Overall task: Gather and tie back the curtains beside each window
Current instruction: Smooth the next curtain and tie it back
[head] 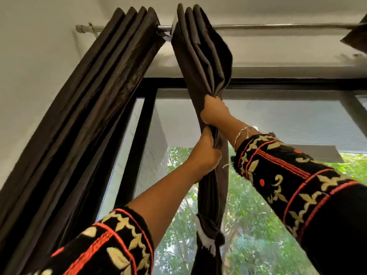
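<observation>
Right hand [213,112] above left hand [206,153], both fists closed around the gathered dark curtain [202,56], seemingly already knotted lower down. Next, it needs drawing left.

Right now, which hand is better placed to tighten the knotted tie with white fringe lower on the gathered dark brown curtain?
Probably left. The left hand grips the gathered dark brown fabric curtain below the right hand, nearer the knotted tie with white fringe.

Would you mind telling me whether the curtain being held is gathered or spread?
Gathered: the curtain is bunched into a narrow column, gripped by the right hand above the left hand, with a knot lower down.
</observation>
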Demonstrator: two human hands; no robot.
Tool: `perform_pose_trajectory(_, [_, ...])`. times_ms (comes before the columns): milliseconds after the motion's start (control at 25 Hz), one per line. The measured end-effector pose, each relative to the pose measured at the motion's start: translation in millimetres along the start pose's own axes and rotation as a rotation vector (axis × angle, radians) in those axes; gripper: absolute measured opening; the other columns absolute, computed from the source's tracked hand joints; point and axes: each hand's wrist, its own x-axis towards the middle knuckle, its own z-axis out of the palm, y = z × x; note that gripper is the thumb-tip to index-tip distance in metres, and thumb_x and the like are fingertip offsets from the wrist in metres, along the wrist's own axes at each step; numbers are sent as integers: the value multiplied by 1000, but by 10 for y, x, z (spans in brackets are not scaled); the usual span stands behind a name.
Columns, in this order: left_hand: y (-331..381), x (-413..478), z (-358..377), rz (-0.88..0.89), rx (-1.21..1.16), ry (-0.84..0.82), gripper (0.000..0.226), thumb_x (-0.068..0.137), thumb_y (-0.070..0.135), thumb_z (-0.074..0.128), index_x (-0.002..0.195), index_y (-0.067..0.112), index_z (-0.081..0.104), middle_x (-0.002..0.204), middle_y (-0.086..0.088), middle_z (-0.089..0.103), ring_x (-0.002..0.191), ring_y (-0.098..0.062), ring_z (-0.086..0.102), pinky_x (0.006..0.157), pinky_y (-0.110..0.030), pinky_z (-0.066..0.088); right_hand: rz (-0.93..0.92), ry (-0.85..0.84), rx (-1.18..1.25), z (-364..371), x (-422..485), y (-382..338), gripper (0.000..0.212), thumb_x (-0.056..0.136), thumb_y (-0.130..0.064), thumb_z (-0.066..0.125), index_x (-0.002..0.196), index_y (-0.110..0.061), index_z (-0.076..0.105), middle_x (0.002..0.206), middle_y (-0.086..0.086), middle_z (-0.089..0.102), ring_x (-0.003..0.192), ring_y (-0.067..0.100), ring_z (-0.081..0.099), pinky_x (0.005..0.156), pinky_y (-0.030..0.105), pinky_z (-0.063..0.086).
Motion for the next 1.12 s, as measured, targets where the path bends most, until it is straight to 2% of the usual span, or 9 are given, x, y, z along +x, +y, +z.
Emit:
perform_pose_trajectory(200, [264, 219, 615, 8, 50, -21, 72, 83, -16, 36, 144, 17, 16, 137, -10, 41, 115, -25, 45, 97, -47, 45, 36, 22, 40, -377, 42, 651, 36, 91, -6, 44, 126, 1, 39, 134, 25, 36, 115, 41, 45, 92, 40, 38])
perform_pose_trajectory(440, [454, 314, 1245, 9, 66, -54, 75, 83, -16, 37, 146, 17, 13, 140, -10, 38, 120, -24, 43, 97, -42, 44, 105, 31, 72, -705, -54, 1298, 34, 91, -7, 44, 123, 2, 40, 132, 26, 40, 116, 39, 45, 85, 35, 38])
perform_pose_trajectory(600, [455, 269, 1523, -5, 139, -31, 75, 82, -12, 44, 145, 15, 14, 138, -12, 39, 122, -30, 43, 98, -46, 44, 11, 1, 72, -803, -211, 1555, 40, 88, -4, 44, 128, 0, 41, 132, 25, 42, 118, 40, 43, 91, 37, 39])
perform_pose_trajectory(680, [457, 210, 1591, -16, 192, 17, 80, 81, -9, 50, 146, 16, 11, 140, -11, 37, 124, -30, 43, 97, -44, 44, -91, -40, 79, -832, -298, 1595, 57, 86, -4, 46, 141, -9, 31, 138, 21, 37, 123, 39, 40, 97, 39, 38])
perform_pose_trajectory(760, [485, 134, 1594, -16, 222, 84, 82, 80, -6, 54, 146, 17, 10, 141, -9, 37, 124, -27, 43, 93, -36, 45, -172, -67, 112, -869, -411, 1578, 71, 86, -9, 51, 148, -21, 18, 139, 20, 35, 120, 38, 43, 95, 38, 40])
perform_pose_trajectory(840, [518, 56, 1548, -10, 245, 135, 84, 81, -4, 56, 146, 19, 9, 143, -7, 34, 126, -24, 41, 89, -30, 43, -219, -67, 189, -896, -549, 1560, 80, 89, -18, 55, 149, -26, 2, 139, 20, 36, 117, 36, 46, 93, 38, 41])
perform_pose_trajectory(960, [560, -83, 1462, -85, 431, 131, 87, 85, 5, 58, 148, 16, 0, 153, -8, 16, 138, -26, 26, 105, -37, 37, -196, -20, 296, -941, -820, 1620, 76, 93, -36, 49, 148, -20, -1, 146, 15, 35, 128, 31, 40, 102, 39, 37])
perform_pose_trajectory(1040, [598, -236, 1430, -186, 593, 95, 89, 88, 12, 56, 147, 15, -10, 157, -10, -4, 144, -27, 9, 113, -40, 27, -126, -20, 248, -955, -1030, 1715, 69, 96, -40, 42, 149, -16, 5, 150, 14, 29, 135, 29, 32, 106, 39, 30])
perform_pose_trajectory(1120, [670, -430, 1406, -237, 702, 74, 88, 91, 17, 54, 146, 13, -15, 156, -11, -12, 145, -27, 1, 114, -41, 23, -68, -67, 160, -984, -1266, 1787, 66, 97, -41, 39, 148, -15, 7, 154, 13, 19, 140, 28, 22, 111, 40, 24])
